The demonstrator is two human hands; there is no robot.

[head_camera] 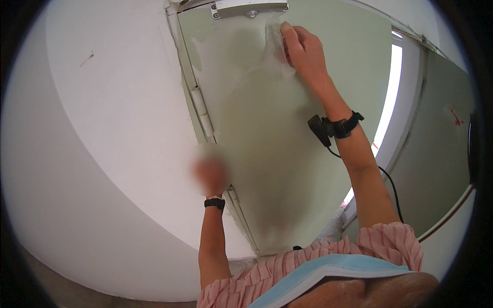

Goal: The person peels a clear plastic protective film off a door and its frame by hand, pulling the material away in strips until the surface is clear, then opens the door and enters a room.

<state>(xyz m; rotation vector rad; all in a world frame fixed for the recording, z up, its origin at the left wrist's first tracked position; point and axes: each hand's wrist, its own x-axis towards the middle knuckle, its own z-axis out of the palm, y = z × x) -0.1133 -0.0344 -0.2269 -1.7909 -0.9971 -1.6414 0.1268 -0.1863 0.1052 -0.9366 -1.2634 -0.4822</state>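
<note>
My right hand [306,50] is raised against the upper part of a pale green door [269,127], its fingers pinching a thin translucent plastic film [274,44] that lies wrinkled on the door's surface. Lower down at the hinge side, my left hand [210,171] is blurred, so its fingers and whatever it may hold cannot be made out. A metal door closer [252,7] is fixed above my right hand. Near my left hand, a cylindrical hinge [202,111] joins the door to its frame.
A white wall [127,127] runs along the left, with a small mark or fixing [91,56] in it. At the right, bright light shows through a gap [391,84] beside the door, next to a green panel [439,127]. A black cable [394,188] hangs by my right arm.
</note>
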